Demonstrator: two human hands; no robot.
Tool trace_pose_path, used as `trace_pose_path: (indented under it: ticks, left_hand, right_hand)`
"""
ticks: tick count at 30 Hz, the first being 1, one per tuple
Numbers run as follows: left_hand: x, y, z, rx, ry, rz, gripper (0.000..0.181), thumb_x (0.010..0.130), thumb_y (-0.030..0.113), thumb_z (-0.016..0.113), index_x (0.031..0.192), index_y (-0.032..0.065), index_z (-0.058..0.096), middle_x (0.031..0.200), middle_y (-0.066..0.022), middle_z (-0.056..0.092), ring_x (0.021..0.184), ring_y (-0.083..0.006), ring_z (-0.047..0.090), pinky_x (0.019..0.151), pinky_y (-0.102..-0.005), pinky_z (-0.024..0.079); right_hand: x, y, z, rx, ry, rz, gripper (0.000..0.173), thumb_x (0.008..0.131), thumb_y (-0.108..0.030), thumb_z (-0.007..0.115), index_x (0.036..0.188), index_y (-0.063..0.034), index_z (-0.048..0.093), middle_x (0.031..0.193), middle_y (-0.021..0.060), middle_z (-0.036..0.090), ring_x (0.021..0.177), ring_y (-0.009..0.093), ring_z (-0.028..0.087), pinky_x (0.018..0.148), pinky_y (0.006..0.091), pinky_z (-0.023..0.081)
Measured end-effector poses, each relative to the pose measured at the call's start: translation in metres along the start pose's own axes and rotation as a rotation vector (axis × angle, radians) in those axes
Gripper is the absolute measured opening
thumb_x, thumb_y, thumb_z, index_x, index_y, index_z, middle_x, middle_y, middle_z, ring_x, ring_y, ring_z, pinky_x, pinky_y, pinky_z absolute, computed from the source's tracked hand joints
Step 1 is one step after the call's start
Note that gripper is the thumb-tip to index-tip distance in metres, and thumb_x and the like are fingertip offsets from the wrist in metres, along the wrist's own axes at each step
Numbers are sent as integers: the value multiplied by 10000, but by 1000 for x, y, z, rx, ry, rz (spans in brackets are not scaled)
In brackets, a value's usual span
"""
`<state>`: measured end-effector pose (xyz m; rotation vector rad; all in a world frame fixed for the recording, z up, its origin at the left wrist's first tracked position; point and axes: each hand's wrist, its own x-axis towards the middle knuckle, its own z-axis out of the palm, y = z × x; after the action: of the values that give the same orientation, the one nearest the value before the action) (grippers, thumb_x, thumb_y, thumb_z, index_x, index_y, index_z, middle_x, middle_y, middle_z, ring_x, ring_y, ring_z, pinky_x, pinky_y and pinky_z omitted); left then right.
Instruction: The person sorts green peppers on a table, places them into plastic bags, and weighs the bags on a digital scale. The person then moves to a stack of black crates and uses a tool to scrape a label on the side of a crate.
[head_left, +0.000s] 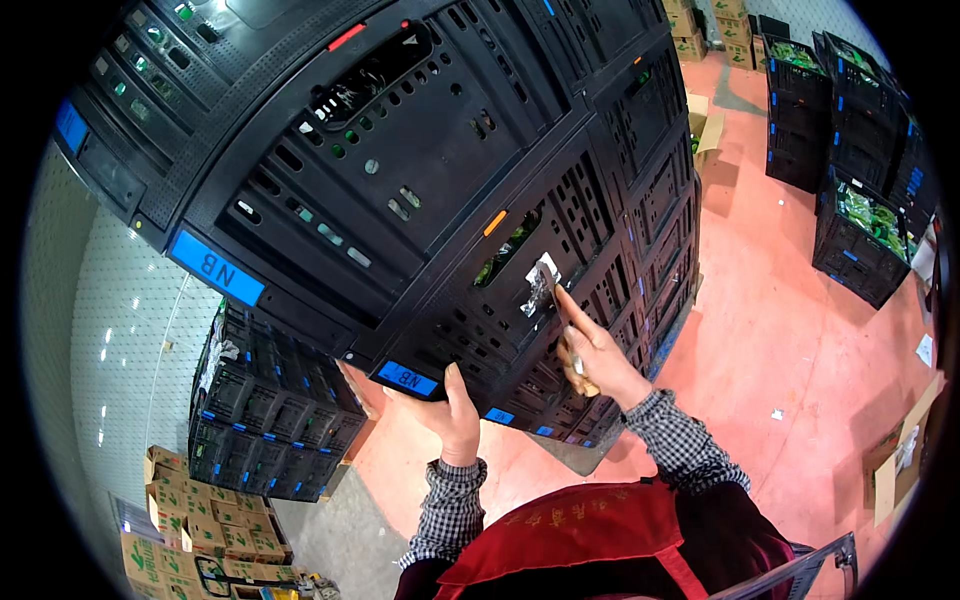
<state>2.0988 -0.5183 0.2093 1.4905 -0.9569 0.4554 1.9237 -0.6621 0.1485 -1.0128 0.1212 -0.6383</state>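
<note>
A tall stack of black plastic crates with blue corner tabs stands directly before me. My right hand is shut on a scraper or knife, its thin metal blade against a torn whitish label on the side of a crate. The light-coloured handle shows below my fingers. My left hand rests at the lower corner of the same crate, thumb beside a blue tab, with some of the fingers hidden behind the corner. Green produce shows through the crate's handle opening, just beside the label.
Another stack of black crates stands at lower left, above printed cardboard boxes. At right are crates of greens and an open cardboard box. Paper scraps lie on the reddish floor.
</note>
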Motion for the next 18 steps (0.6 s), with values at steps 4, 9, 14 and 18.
trace_pose_path:
  ticks: [4, 9, 14, 18]
  left_hand:
    - [2, -1, -1, -53, -52, 45, 873, 1001, 93, 676, 1641, -65, 104, 1571, -199, 361, 1406, -302, 436, 1199, -443, 350]
    - [2, -2, -2, -3, -45, 31, 879, 1001, 103, 686, 1639, -69, 106, 1574, -201, 362, 1415, -302, 429, 1207, -444, 340]
    - [1, 5, 0, 5, -23, 27, 884, 990, 99, 689, 1637, -75, 111, 1568, -208, 359, 1410, -305, 427, 1205, -439, 340]
    - [2, 6, 2, 14, 7, 37, 888, 983, 131, 709, 1629, -88, 140, 1557, -218, 368, 1394, -316, 433, 1194, -448, 341]
  right_hand:
    - [2, 5, -4, 19, -86, 6, 641, 1150, -333, 427, 1719, -258, 143, 721, 0, 481, 452, 98, 465, 400, 265, 452]
    - [1, 2, 4, 132, -21, -32, 655, 1150, -339, 441, 1719, -243, 131, 737, 2, 499, 476, 105, 503, 418, 259, 472]
    - [4, -13, 8, -13, 80, -19, 636, 1152, -273, 418, 1717, -253, 126, 728, 13, 508, 457, 114, 511, 388, 266, 472]
    - [4, -10, 7, 62, -6, 112, 635, 1154, -287, 428, 1715, -255, 133, 717, -3, 493, 461, 105, 509, 389, 281, 472]
